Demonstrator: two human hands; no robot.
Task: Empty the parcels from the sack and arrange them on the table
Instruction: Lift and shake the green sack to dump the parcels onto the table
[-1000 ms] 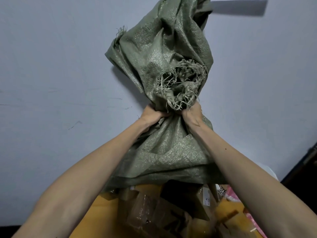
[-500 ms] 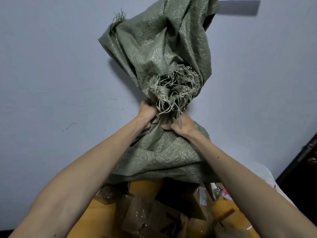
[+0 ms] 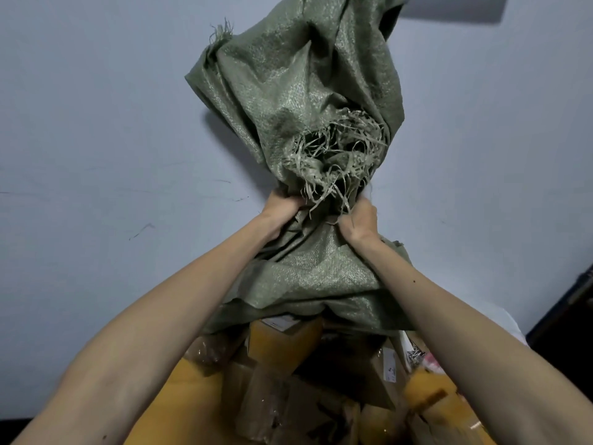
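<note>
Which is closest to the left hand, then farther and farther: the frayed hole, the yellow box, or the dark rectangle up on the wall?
1. Frayed hole, just above the left hand.
2. Yellow box, below, under the sack.
3. Dark rectangle, top right.

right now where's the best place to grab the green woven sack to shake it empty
Grip the green woven sack at the bunched waist below its frayed tear, one fist from each side, where left hand and right hand clamp it; gathered cloth gives purchase, mouth hanging open over the brown taped parcels.
</note>
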